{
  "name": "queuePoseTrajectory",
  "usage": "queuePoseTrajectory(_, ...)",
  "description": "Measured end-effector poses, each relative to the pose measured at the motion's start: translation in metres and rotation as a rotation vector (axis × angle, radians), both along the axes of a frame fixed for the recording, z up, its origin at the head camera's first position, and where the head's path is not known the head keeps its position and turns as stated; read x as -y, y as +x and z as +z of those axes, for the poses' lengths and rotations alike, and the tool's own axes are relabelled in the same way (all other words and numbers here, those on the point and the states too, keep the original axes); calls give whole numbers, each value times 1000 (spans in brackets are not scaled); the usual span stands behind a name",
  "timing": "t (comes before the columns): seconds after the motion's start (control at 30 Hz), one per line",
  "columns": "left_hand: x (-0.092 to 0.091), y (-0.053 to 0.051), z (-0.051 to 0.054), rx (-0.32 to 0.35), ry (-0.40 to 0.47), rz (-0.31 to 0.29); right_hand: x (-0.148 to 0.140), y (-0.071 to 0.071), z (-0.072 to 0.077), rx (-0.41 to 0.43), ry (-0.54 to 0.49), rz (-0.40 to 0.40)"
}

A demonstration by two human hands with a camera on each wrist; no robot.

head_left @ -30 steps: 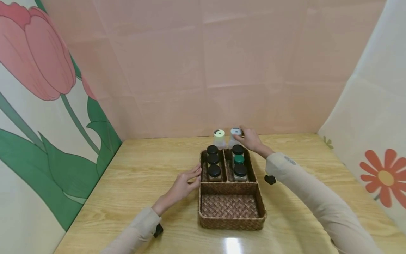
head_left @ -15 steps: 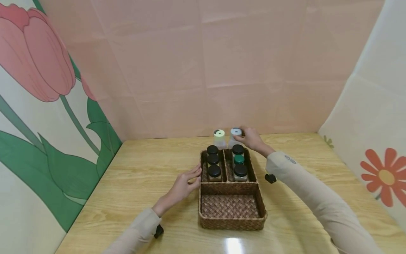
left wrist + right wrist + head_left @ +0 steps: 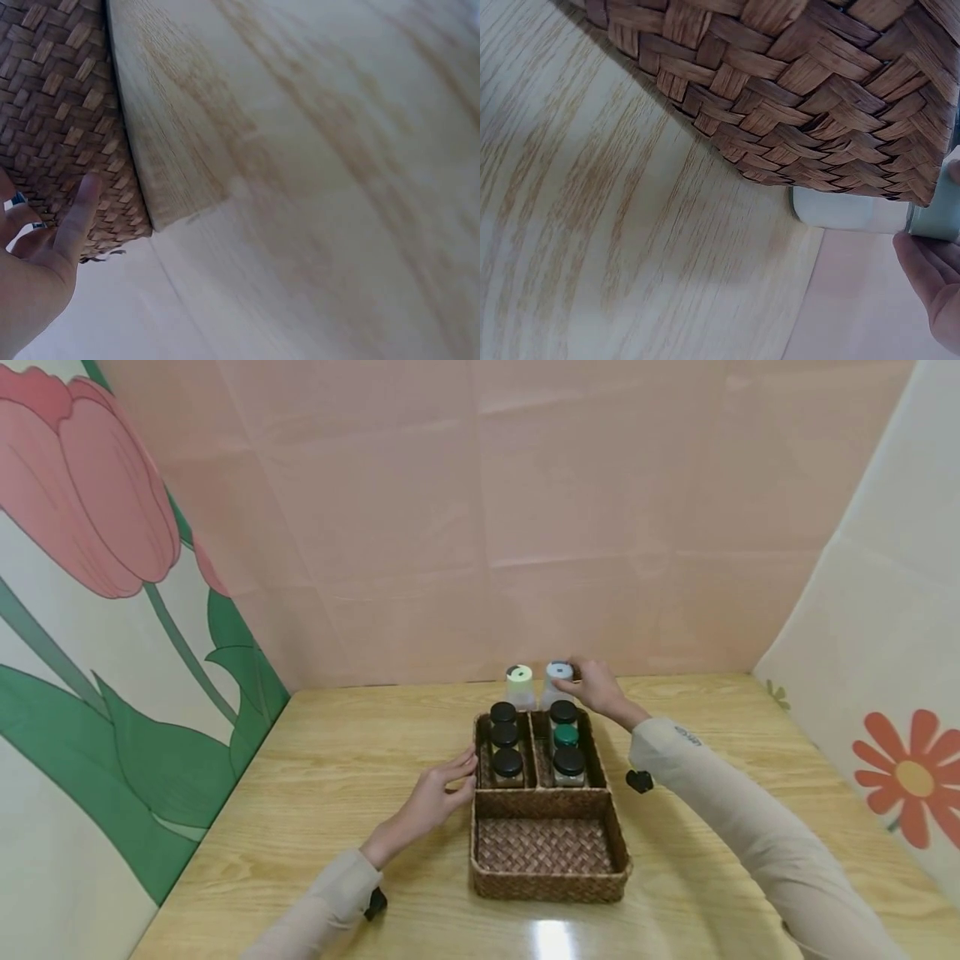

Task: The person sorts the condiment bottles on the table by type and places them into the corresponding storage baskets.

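Note:
A woven basket (image 3: 551,887) stands on the table, split into two narrow back compartments and one wide front compartment. My left hand (image 3: 431,797) rests its fingers against the basket's left wall. In the left wrist view, the thumb (image 3: 79,217) lies along the weave. Behind the basket stands a clear bottle with a pale blue cap (image 3: 558,672); my right hand (image 3: 597,689) grips it by the cap. The right wrist view shows the whitish bottle body (image 3: 847,210) partly hidden by the basket corner. Beside it is a second bottle with a yellow-green cap (image 3: 519,677), untouched.
Black-lidded jars (image 3: 507,763) stand in the left back compartment. The right one holds more jars, among them one with a green lid (image 3: 566,736). A pink backdrop (image 3: 480,527) rises close behind the bottles. Both sleeves have a black wrist camera (image 3: 639,781) beneath them.

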State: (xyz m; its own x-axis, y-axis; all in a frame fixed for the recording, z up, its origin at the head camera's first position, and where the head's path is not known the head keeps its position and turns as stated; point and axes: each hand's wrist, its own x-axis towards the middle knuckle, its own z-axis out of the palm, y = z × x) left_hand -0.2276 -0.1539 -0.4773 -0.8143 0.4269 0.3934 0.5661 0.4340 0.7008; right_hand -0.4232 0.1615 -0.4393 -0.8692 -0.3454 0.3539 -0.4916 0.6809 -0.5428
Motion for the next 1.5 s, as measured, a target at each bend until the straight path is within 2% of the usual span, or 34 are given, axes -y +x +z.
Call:
queuePoseTrajectory(0.23, -1, -1, 0, 23, -5, 7, -3, 2, 0, -40, -2, -27)
queuePoseTrajectory(0.47, -2, -3, 2, 16, -9, 7, -8, 2, 0, -75, -14, -34)
queuePoseTrajectory(0.77, -6, -7, -2, 42, 2, -5, -21, 4, 4, -84, -56, -30)
queuePoseTrajectory(0.97, -5, -8, -1, 24, -13, -4, -22, 10, 16, -92, -74, -62)
queuePoseTrajectory(1.17, -4, -8, 2, 21, -10, -7, -16, 18, 33, -104, -142, -54)
queuePoseTrajectory(1.5, -1, -9, 3, 25, -13, -1, -10, 32, 57, -111, -187, -71)
